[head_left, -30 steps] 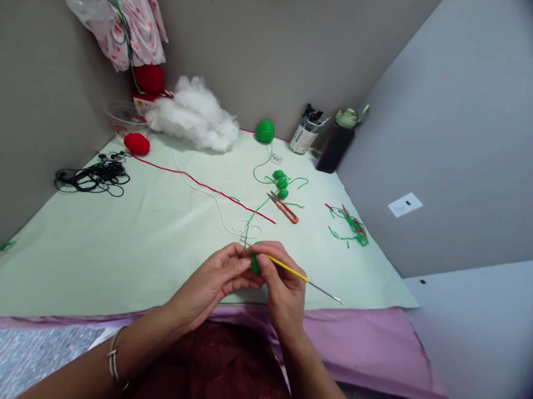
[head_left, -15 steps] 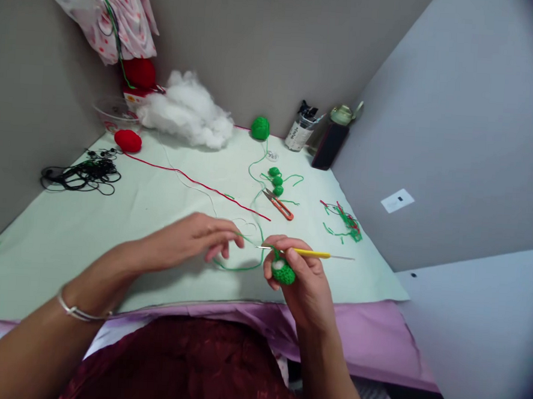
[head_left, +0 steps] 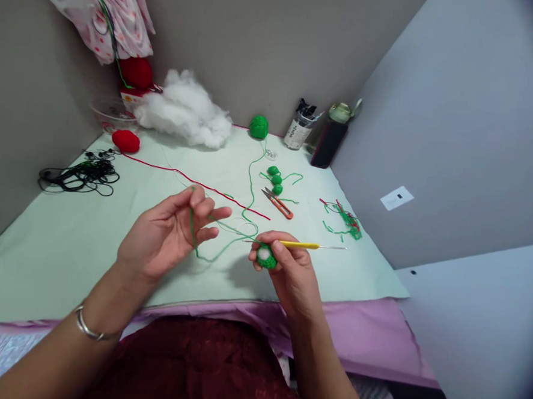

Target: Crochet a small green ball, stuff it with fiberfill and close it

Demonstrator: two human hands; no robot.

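Note:
My right hand (head_left: 289, 267) is closed on a yellow-handled crochet hook (head_left: 304, 246) and a small round green crochet piece (head_left: 268, 260). White stuffing shows at the opening of the piece. The hook lies level, its slim end pointing left. My left hand (head_left: 167, 235) is turned palm up, fingers partly curled and apart, with green yarn (head_left: 193, 234) looped round them. From there the yarn runs across to the piece, and a slack length hangs in a curve below. Further back stands the green yarn ball (head_left: 259, 127), its strand trailing forward over the table.
Orange thread snips (head_left: 280, 204) lie beyond my right hand, near small green crochet balls (head_left: 277, 179). Yarn scraps (head_left: 346, 221) are at the right. White stuffing (head_left: 186, 110), a red yarn ball (head_left: 126, 141) and black cord (head_left: 82, 173) sit left. A bottle (head_left: 331, 137) stands against the wall.
My left hand has drawn back left and turned palm up, with the green yarn looped on its fingers. My right hand has shifted slightly left with the hook and the piece.

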